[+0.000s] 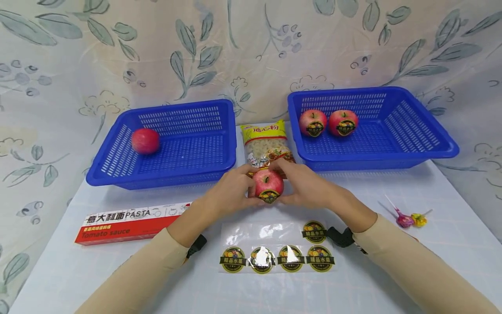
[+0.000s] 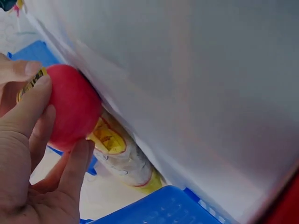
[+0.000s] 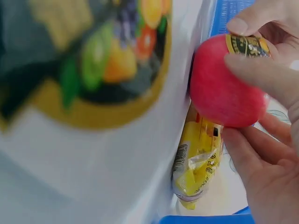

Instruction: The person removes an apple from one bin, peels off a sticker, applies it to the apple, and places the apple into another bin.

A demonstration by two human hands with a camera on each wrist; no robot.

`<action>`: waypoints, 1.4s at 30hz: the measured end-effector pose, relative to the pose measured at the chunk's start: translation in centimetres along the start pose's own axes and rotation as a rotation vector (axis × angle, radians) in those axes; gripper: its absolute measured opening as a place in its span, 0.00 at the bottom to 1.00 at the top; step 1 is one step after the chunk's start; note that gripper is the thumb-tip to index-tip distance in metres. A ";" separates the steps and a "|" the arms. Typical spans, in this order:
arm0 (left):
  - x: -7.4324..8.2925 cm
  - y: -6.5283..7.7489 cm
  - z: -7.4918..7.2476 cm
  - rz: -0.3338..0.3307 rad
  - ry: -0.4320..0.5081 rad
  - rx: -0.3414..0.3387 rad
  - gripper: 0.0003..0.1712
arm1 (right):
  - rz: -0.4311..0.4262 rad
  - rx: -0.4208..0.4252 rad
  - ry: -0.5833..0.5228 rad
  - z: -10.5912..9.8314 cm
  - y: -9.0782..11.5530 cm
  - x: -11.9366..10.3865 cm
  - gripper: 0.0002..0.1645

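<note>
A red apple [image 1: 268,179] sits on the table between both hands, its stem up. On its near side is a round black-and-gold fruit sticker [image 1: 269,196]. My left hand [image 1: 230,188] grips the apple from the left, its thumb by the sticker's edge; in the left wrist view the fingers curl round the red skin [image 2: 72,107]. From the other side my right hand [image 1: 307,185] holds the same apple, its thumb at the sticker [image 3: 247,45] in the right wrist view. Just behind lies a yellow-topped bag of pasta [image 1: 266,141], partly hidden by the hands.
A blue basket [image 1: 164,176] at left holds one apple [image 1: 145,141] with no sticker showing. The right blue basket [image 1: 376,161] holds two stickered apples [image 1: 343,122]. Nearer are a sticker sheet [image 1: 262,237], a red-and-white pasta box [image 1: 125,226] and two lollipops [image 1: 405,219].
</note>
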State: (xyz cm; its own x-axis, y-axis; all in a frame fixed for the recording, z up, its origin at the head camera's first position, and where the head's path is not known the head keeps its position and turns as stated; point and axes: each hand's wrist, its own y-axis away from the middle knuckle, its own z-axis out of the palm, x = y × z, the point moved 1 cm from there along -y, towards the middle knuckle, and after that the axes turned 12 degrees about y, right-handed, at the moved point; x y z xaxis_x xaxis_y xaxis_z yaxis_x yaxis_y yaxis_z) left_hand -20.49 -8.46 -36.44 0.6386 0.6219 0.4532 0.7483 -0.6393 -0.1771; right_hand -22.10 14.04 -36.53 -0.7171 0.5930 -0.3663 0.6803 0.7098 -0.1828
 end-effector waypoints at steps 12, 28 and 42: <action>0.1 -0.5 -0.8 0.074 0.116 -0.059 0.10 | -0.062 -0.035 0.063 -1.8 1.9 0.6 0.48; 3.1 -6.4 0.6 0.040 0.347 0.022 0.33 | 0.083 -0.116 -0.002 -13.0 7.2 2.0 0.46; 3.7 -7.6 1.5 0.025 0.374 0.100 0.25 | 0.174 -0.093 0.031 -17.5 3.9 7.2 0.47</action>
State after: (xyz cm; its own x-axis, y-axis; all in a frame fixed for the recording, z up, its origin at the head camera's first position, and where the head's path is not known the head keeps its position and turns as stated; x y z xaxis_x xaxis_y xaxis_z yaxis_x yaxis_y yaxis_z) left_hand -23.54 -0.63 -34.75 0.5613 0.3871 0.7315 0.7587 -0.5938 -0.2680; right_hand -27.27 27.70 -23.87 -0.5954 0.7201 -0.3563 0.7783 0.6270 -0.0336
